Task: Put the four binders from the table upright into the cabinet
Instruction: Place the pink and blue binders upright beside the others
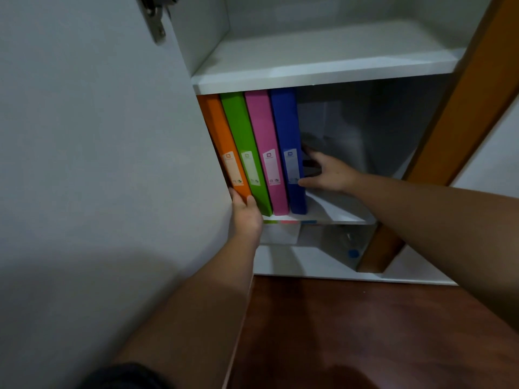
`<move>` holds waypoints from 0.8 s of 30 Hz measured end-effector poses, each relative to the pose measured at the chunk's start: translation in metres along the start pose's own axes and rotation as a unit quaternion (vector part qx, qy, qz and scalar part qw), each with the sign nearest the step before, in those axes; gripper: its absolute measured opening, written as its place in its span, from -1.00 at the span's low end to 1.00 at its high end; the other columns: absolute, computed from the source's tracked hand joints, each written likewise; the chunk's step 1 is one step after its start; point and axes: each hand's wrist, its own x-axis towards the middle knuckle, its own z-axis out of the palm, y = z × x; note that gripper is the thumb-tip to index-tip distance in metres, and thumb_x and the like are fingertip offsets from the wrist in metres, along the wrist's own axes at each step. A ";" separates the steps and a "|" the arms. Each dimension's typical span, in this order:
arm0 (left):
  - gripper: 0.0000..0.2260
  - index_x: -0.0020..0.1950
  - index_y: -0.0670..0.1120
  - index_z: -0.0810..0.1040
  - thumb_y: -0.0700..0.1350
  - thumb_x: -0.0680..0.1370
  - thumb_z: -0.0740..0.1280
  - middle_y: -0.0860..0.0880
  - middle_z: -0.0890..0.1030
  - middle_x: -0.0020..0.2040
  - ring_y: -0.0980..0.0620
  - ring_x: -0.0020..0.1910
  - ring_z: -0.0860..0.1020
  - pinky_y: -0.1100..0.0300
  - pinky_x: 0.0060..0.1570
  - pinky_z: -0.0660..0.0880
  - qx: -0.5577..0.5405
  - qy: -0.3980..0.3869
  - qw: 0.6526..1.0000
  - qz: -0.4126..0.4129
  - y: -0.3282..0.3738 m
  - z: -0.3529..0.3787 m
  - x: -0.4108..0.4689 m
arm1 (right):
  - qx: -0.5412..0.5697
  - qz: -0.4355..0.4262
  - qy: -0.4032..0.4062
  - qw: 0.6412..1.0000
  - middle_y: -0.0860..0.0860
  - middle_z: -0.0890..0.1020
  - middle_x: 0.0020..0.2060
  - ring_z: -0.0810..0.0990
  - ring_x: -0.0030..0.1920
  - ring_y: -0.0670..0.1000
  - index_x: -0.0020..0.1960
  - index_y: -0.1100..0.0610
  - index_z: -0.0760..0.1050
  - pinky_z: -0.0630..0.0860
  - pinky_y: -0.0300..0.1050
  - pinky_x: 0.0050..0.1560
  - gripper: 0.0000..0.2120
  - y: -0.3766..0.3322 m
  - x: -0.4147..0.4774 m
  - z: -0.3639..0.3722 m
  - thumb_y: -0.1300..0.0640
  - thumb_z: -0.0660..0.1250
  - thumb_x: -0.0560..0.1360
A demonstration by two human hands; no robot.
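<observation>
Four binders stand upright side by side at the left end of the cabinet's middle shelf [337,217]: orange binder [224,141], green binder [244,141], pink binder [265,141] and blue binder [286,130], spines facing me. My left hand [245,217] grips the bottom of the orange binder's spine, thumb on the front, fingers along its left side. My right hand [327,172] lies spread against the right face of the blue binder, thumb at the spine's lower edge.
The open white cabinet door [98,136] fills the left, its hinge [156,18] at the top. An upper shelf [323,71] sits above. The lower compartment holds a clear container with a blue cap [352,253]. An orange-brown frame [463,113] runs on the right; dark wooden floor [365,332] below.
</observation>
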 end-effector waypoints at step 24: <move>-0.42 0.57 0.13 0.17 -0.35 0.63 0.07 -0.02 0.52 0.39 -0.04 0.39 0.46 -0.14 0.40 0.39 0.007 -0.045 0.998 -0.049 -0.017 -0.006 0.007 | 0.008 0.057 -0.002 0.998 0.03 0.32 0.45 0.49 0.20 0.08 0.52 -0.11 0.08 0.58 -0.09 -0.17 -0.28 -0.005 -0.005 0.003 0.12 0.37 0.49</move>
